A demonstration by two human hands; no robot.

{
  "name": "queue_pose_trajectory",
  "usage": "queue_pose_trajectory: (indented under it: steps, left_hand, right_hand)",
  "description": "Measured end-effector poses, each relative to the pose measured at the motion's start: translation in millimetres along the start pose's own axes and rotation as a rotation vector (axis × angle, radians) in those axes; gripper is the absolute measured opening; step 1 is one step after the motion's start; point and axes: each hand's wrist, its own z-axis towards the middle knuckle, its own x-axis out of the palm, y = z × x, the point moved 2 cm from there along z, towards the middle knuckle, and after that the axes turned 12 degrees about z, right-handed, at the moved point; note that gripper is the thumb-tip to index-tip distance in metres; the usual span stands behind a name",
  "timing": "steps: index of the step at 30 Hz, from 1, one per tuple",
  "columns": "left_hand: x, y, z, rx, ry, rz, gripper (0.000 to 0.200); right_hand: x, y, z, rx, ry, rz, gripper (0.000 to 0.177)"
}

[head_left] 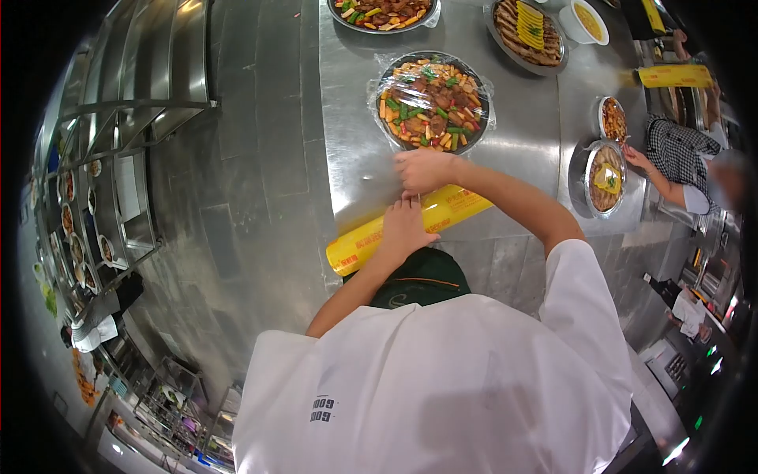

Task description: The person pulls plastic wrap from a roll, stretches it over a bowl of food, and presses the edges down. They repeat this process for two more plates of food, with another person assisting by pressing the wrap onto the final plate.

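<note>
A yellow roll of cling film [458, 204] lies across the near edge of the steel counter [355, 142]. My left hand [404, 229] presses down on the roll's middle and holds it. Just beyond it, my right hand [425, 170] is closed on the clear film sheet, pulled out between the roll and a round plate of mixed vegetables and meat [433, 103]. That plate is covered with film, which wrinkles around its rim.
More dishes stand farther back: one plate [384, 14], sliced food [527, 31], a yellow bowl [586, 20]. At the right a person's hand in a checked sleeve [636, 158] touches a plate [606, 178], with a second yellow roll [675, 76] beyond. A rack of dishes [79, 229] stands at the left.
</note>
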Motion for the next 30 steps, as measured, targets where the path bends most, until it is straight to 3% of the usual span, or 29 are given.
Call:
queue_pose_trajectory:
  steps: [4, 6, 10, 13, 15, 16, 18, 19, 21, 23, 25, 27, 30]
  left_hand:
    - [-0.8, 0.5, -3.4, 0.032, 0.045, -0.025, 0.101]
    - [3.6, 2.4, -16.1, 0.089, 0.012, -0.009, 0.097]
    - [8.0, 11.5, -47.1, 0.166, -0.102, 0.005, 0.091]
    - [2.2, 25.7, -58.4, 0.121, -0.060, 0.001, 0.091]
    - [-1.3, 36.0, -61.0, 0.143, -0.045, 0.019, 0.092]
    - [-3.0, 37.8, -60.8, 0.162, -0.031, 0.037, 0.092]
    - [-7.0, 36.3, -55.5, 0.164, 0.026, 0.055, 0.094]
    - [-9.3, 34.3, -54.0, 0.162, 0.084, 0.072, 0.095]
    - [-16.7, 28.4, -51.6, 0.165, 0.074, 0.113, 0.093]
    - [-13.3, 24.9, -46.8, 0.172, 0.063, 0.158, 0.092]
    - [-3.3, 19.0, -37.5, 0.271, -0.075, 0.094, 0.095]
    - [-3.5, 10.4, -27.4, 0.239, 0.001, 0.082, 0.094]
    - [-1.9, 13.9, -30.9, 0.219, 0.094, 0.071, 0.094]
  right_hand:
    - [3.6, -1.9, -13.4, -0.019, 0.040, -0.021, 0.022]
    - [19.7, -15.9, -15.7, -0.062, 0.045, -0.266, 0.015]
    - [22.5, -24.0, -19.6, -0.143, -0.024, -0.399, 0.011]
    - [11.8, -22.5, -14.8, -0.129, -0.078, -0.422, 0.014]
    - [-2.0, -21.7, -10.0, -0.037, -0.191, -0.134, 0.017]
    - [-14.8, -15.3, -4.7, -0.034, -0.193, -0.137, 0.017]
    - [-39.7, 2.0, 1.6, 0.100, -0.488, 0.079, 0.021]
    - [-42.2, 10.9, -1.1, 0.101, -0.488, 0.080, 0.021]
    - [-43.1, 29.4, -13.9, -0.082, -0.294, 0.042, 0.024]
    - [-4.2, 36.5, -34.5, -0.107, -0.198, -0.009, 0.024]
    - [19.9, 36.8, -45.5, -0.134, -0.095, -0.058, 0.024]
    - [31.1, 34.5, -50.0, -0.107, 0.045, -0.081, 0.024]
    - [43.4, 27.2, -56.5, -0.030, -0.008, -0.059, 0.021]
